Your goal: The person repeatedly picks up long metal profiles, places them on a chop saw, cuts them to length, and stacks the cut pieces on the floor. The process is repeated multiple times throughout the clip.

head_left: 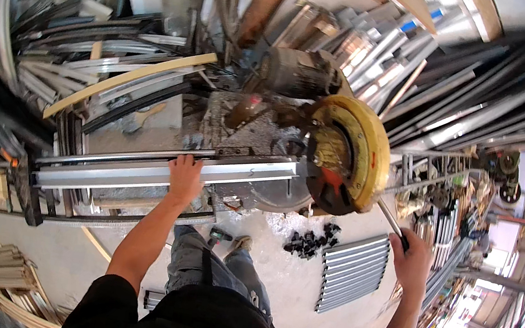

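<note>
A long silver aluminium profile (pixel 109 178) lies along the saw bench, its right end beside the blade area of a chop saw. My left hand (pixel 184 179) is closed over the profile's middle, fingers reaching across to its far side. The saw's round yellow guard (pixel 379 158) stands at the right end of the profile, with a dark motor (pixel 291 72) behind it. To the right, my right hand (pixel 412 262) is wrapped round the black grip of the saw's handle (pixel 391 217). The guard conceals most of the blade, and I cannot tell whether it touches the profile.
Heaps of metal offcuts (pixel 70 75) cover the left back, with a brush (pixel 145 114) near them. Long dark bars (pixel 493 97) are stacked at the far right. Small black pieces (pixel 312 240) and a row of grey profiles (pixel 353 273) lie on the floor near my feet.
</note>
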Demonstrator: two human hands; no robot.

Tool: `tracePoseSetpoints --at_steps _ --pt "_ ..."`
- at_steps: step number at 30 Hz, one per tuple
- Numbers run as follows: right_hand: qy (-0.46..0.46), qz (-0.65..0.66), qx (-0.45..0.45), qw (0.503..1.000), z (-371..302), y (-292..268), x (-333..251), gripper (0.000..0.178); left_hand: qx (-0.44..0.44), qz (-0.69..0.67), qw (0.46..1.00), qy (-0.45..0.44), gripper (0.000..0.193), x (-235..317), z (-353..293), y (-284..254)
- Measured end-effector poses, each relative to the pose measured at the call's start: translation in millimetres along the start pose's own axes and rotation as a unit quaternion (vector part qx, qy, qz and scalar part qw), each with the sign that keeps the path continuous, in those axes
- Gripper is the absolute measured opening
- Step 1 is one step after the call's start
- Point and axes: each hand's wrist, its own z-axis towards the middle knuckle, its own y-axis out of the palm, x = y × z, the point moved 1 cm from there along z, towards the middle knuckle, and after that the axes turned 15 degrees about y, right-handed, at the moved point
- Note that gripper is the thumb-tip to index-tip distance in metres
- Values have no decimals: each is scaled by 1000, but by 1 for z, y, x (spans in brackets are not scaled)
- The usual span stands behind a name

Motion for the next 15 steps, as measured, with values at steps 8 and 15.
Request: tracePoseSetpoints --at_steps 8,15 --pt "36 30 -30 998 6 2 10 26 -94 -8 993 76 69 23 42 5" --pt "6 -15 -45 999 5 4 22 28 -74 -11 995 73 74 19 38 10"
